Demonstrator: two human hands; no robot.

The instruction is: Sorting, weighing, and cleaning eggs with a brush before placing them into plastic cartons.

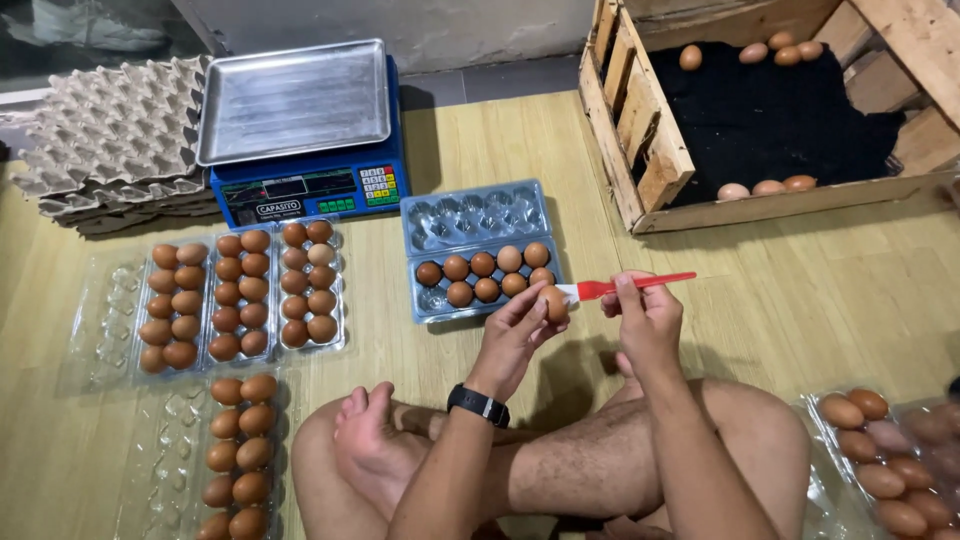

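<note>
1. Two hands raised above crossed legs: left hand [520, 325] pinched round a brown egg [553, 303], right hand [645, 318] closed on a red brush [625, 287].
2. Brush bristles touching the egg's right side.
3. Egg held just in front of an open blue carton [480, 250], partly filled.
4. Blue scale [300, 130] behind, grey trays [110, 135] stacked to its left.
5. Clear egg packs [235, 295] at left, wooden crate [640, 130] at upper right.
</note>
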